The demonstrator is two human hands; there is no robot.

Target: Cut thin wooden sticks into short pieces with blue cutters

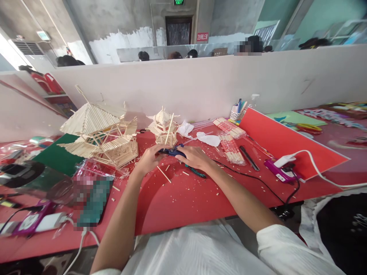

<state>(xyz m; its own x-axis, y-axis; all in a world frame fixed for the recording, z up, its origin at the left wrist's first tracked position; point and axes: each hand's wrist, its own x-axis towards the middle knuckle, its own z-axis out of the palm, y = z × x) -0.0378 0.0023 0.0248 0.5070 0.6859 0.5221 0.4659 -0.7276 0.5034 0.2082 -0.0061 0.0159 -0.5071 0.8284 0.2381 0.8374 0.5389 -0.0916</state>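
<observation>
Now L hand (149,158) & R hand (194,157): grips closed on blue tool (172,152) btwn them.

A red table (177,206) bears stick models (100,133), loose sticks (164,174), chopstick packets (229,141) and a purple glue gun (282,172).

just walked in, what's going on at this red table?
A person in white sleeves is seated at the red table. The left hand and right hand both grip a dark blue tool just in front of a small stick pavilion model. A larger stick model stands to the left, packets of sticks lie to the right, and offcuts litter the surface.
</observation>
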